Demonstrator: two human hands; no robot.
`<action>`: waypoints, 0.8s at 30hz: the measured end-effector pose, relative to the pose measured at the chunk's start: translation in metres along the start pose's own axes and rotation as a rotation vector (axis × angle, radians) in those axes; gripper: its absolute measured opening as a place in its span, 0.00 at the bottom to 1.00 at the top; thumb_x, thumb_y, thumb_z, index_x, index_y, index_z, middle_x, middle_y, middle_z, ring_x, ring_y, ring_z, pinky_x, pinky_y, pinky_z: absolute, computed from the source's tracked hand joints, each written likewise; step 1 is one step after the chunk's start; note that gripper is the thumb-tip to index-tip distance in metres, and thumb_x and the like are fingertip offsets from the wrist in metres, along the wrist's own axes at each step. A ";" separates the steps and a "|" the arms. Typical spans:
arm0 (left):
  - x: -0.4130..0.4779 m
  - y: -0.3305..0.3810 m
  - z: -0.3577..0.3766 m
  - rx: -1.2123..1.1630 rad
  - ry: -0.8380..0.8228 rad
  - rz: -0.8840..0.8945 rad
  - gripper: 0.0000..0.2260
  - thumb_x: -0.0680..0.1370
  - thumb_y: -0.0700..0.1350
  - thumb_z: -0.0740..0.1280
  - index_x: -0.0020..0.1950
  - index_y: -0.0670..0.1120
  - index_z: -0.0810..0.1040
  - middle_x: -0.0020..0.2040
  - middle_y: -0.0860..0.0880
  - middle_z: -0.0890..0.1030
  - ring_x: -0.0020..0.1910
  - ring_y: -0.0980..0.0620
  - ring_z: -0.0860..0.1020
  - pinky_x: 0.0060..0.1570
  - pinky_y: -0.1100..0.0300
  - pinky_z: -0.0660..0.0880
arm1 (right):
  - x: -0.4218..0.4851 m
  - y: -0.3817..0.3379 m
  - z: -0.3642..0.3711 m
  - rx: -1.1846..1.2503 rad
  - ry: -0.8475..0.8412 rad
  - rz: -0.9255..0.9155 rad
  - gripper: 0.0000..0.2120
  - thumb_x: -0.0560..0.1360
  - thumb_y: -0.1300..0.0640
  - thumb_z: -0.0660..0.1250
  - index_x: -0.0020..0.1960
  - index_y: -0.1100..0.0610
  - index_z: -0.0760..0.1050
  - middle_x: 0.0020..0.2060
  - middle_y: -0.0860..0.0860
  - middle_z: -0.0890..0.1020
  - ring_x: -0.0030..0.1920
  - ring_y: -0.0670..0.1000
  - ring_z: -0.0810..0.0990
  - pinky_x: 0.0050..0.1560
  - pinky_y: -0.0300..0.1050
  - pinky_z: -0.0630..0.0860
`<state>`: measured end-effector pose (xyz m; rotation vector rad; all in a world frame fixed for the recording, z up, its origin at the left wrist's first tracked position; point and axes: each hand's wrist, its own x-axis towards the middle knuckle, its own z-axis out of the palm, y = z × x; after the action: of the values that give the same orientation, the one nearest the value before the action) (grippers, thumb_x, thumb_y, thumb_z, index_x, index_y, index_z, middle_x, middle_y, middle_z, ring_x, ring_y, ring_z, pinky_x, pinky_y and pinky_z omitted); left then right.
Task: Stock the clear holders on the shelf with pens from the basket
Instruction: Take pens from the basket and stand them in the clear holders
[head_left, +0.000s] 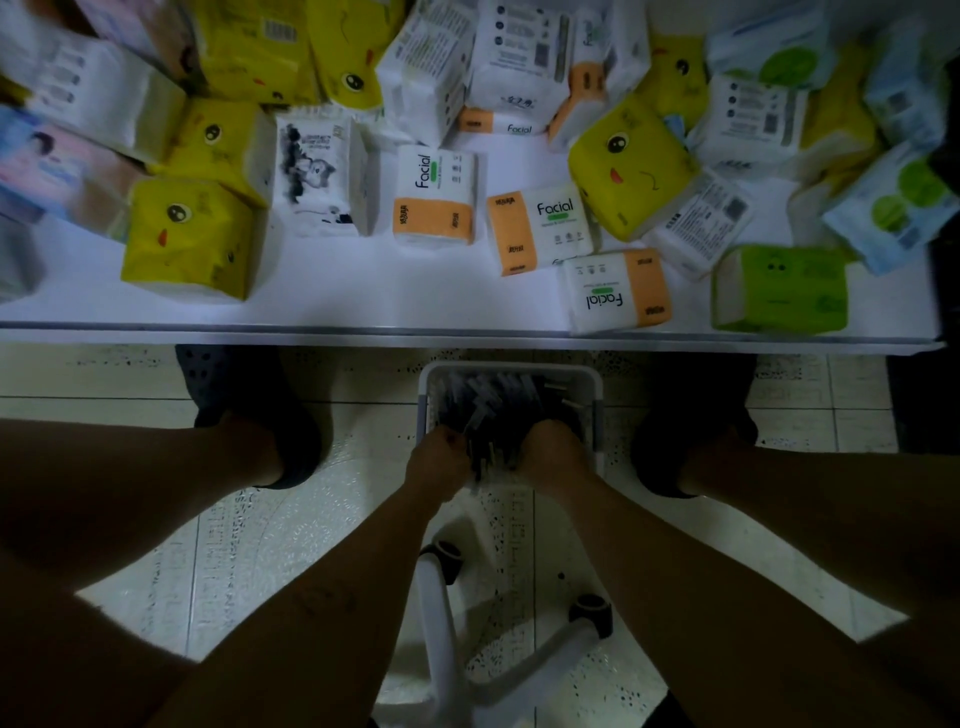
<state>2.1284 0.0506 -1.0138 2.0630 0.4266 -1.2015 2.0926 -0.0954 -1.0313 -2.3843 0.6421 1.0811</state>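
Left grip (439, 460) clasping a bunch of dark pens (488, 457) down in the basket (595, 395); right grip (550, 449) curled just beside it, too dim to tell whether grasping any.
Across the top, white shelf (363, 306) strewn with tissue packs (192, 239) in yellow, orange-and-white, green and blue. Below its edge, tiled floor (291, 540), white chair base (441, 623) under the forearms, two dark shoes (249, 410), and between them the white basket heaped with pens.
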 end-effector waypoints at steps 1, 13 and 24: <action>0.000 0.000 0.000 -0.017 -0.012 -0.014 0.12 0.81 0.42 0.56 0.62 0.40 0.72 0.49 0.38 0.79 0.38 0.44 0.77 0.31 0.55 0.74 | 0.000 0.001 -0.002 -0.004 0.014 0.005 0.08 0.76 0.63 0.65 0.51 0.65 0.81 0.50 0.61 0.82 0.50 0.59 0.81 0.49 0.47 0.78; -0.001 -0.002 0.006 -0.043 0.049 0.087 0.13 0.84 0.46 0.53 0.64 0.44 0.72 0.54 0.39 0.78 0.52 0.37 0.78 0.48 0.49 0.77 | 0.001 0.002 -0.006 0.254 -0.312 0.140 0.09 0.76 0.55 0.65 0.52 0.60 0.76 0.46 0.56 0.81 0.44 0.54 0.81 0.41 0.46 0.81; 0.000 0.007 0.006 -0.153 0.074 0.075 0.18 0.84 0.52 0.52 0.63 0.43 0.73 0.54 0.44 0.77 0.52 0.46 0.76 0.53 0.52 0.76 | 0.005 0.006 -0.008 0.449 -0.134 0.068 0.14 0.79 0.52 0.66 0.42 0.63 0.76 0.33 0.56 0.80 0.32 0.54 0.81 0.29 0.44 0.80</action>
<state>2.1287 0.0414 -1.0131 1.9783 0.4570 -1.0191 2.0963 -0.1059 -1.0322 -1.9036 0.8246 0.9907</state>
